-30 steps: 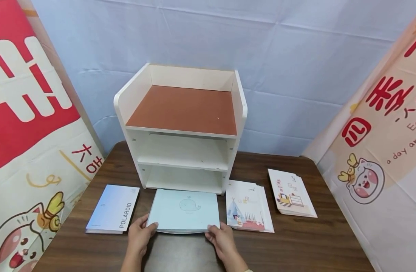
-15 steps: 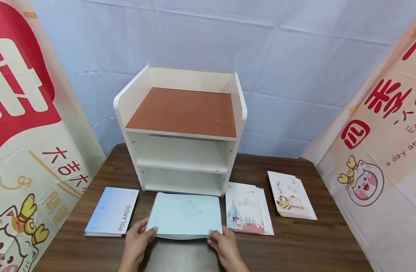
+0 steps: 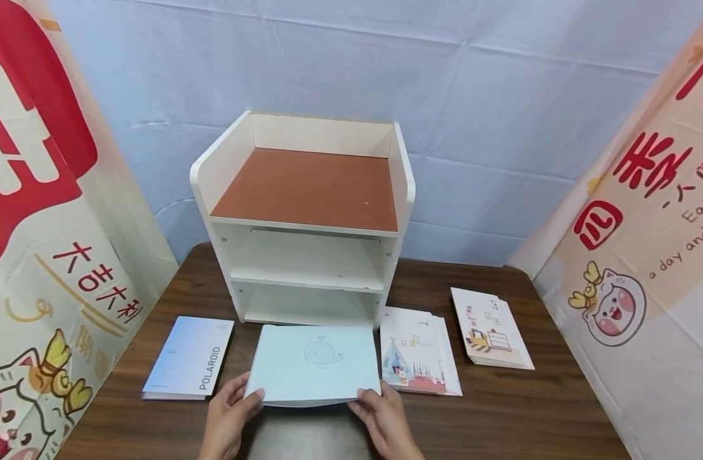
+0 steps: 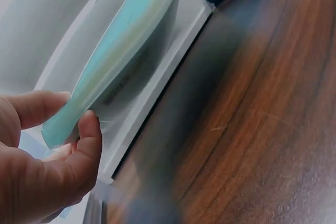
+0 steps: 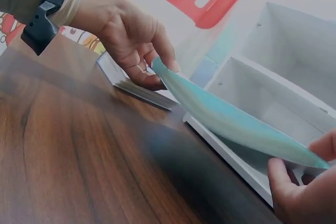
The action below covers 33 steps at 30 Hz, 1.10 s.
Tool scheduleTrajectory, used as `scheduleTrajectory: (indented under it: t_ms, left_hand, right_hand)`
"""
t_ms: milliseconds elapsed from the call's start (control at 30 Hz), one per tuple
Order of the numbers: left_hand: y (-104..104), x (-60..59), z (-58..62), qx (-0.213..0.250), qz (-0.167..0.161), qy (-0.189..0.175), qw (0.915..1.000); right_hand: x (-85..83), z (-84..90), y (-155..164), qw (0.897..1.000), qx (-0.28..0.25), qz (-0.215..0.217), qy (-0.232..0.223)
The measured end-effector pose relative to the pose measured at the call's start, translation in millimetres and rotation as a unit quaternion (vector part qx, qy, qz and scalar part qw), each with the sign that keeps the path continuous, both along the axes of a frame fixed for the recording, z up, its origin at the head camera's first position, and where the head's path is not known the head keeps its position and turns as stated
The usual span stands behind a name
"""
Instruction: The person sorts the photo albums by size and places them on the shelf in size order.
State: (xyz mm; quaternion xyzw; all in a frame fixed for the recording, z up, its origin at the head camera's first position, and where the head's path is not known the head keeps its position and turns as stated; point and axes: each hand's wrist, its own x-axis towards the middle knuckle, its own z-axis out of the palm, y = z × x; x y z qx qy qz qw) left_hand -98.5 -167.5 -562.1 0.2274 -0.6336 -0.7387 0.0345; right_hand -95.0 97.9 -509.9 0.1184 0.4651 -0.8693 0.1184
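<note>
1 dark wooden table (image 3: 500,421), pale blue backdrop (image 3: 472,96)

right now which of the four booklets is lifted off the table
The pale teal whale booklet, in front of the white shelf unit. The left hand and right hand pinch its near corners; the other three lie flat.

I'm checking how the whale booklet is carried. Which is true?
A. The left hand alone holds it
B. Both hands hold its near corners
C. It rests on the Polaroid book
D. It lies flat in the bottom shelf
B: the left hand and right hand each pinch a near corner of the booklet, lifted off the table.
</note>
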Motion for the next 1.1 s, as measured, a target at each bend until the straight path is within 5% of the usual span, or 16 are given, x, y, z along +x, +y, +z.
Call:
scheduleTrajectory:
  t_ms: [67,167,467,767,1100]
  left_hand:
    - [-1,1.0,-4.4,0.006,0.003,0.020,0.9998]
    - [3,8.4,20.4,0.009,-0.010,0.031,0.9994]
    - [9,13.9,40.7,0.065,0.004,0.082,0.9945]
    - [20,21.3,81.3,0.117,0.015,0.070,0.9906]
    - [22,23.3,99.5,0.155,0.005,0.155,0.9756]
  right_hand:
    - [0.6,2.9,1,1.000,-0.006,0.000,0.003]
    - [0.7,6.0,1,1.000,-0.010,-0.005,0.011]
    - [0.0,21.6,5,0.999,-0.031,-0.011,0.025]
    - [2.4,40.2,7,0.997,-0.039,-0.023,0.054]
    - [0.0,62.4,8,0.996,-0.013,-0.019,0.088]
